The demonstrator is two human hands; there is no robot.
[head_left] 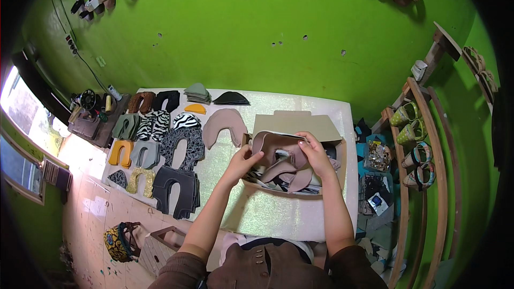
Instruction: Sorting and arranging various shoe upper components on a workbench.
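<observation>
an open brown cardboard box (321,124) sits with its lid folded back on the side away from the person, which probably leaves its mouth free for both hands. the task's thing, a dusty-pink curved piece of thin leather-like sheet (266,141), is held up just over the box's mouth. the left hand (240,162) pinches its left end between thumb and fingers; the right hand (316,155) pinches its right end the same way. gripping both ends seems meant to keep the limp sheet spread, since it looks too soft to hold its own shape. inside the box lie loose pink and dark cut pieces (301,181), jumbled rather than stacked. just left of the box, a large dusty-pink arch-shaped piece (220,120) lies flat. farther left of the box are a charcoal arch-shaped pile (163,186), a zebra-striped pile (187,121) and a mustard-yellow arch-shaped pile (122,144), apparently grouped by colour and pattern so that each kind stays apart.
</observation>
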